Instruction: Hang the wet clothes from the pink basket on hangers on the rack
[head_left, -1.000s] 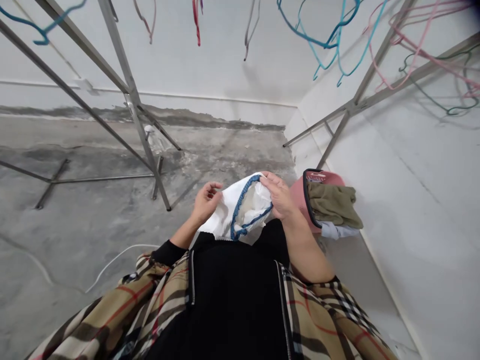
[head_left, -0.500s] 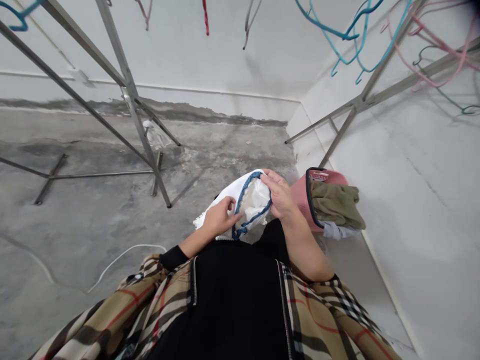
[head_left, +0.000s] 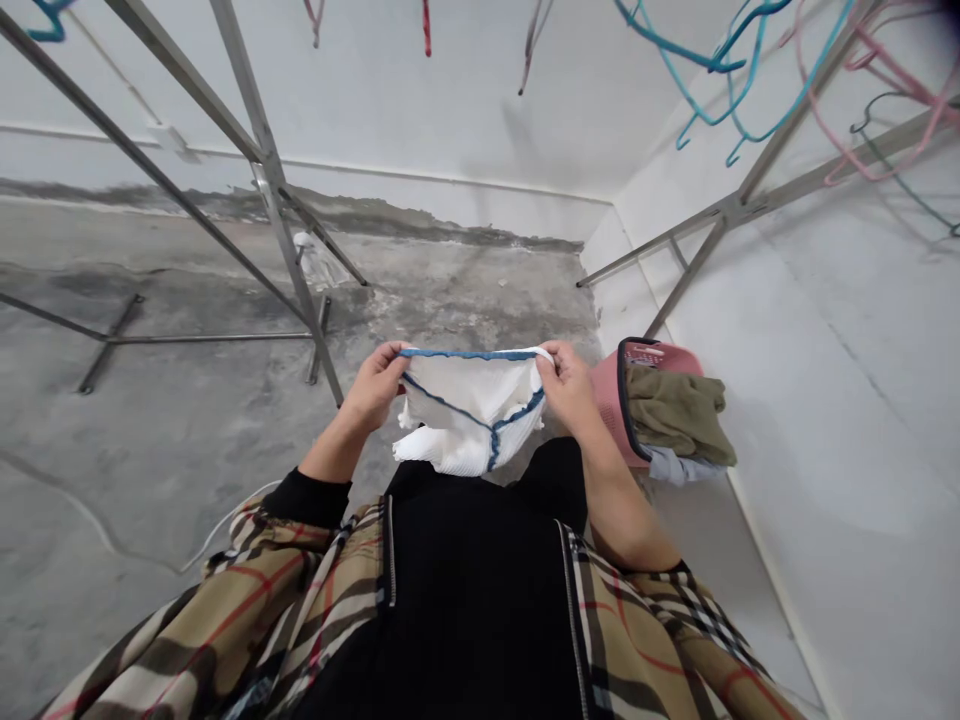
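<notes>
Left hand (head_left: pixel 377 387) and right hand (head_left: pixel 572 387) are pinching opposite ends of the white garment (head_left: pixel 480 390) by its blue edge (head_left: pixel 472 355) above the lap (head_left: pixel 553 473), apparently spreading it, the next move probably requiring even tension.

place: indoor laundry-drying corner | signs: metal rack (head_left: pixel 271 190), coloured hangers (head_left: pixel 727 67), basket (head_left: pixel 609 405) of laundry (head_left: pixel 675 410), concrete floor (head_left: pixel 465 305)

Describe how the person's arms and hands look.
The left hand and right hand are ungloved, with no ring or watch showing. Both sleeves are tan plaid with black, white and red; a black cuff ends the left, while the right forearm is bare.
</notes>
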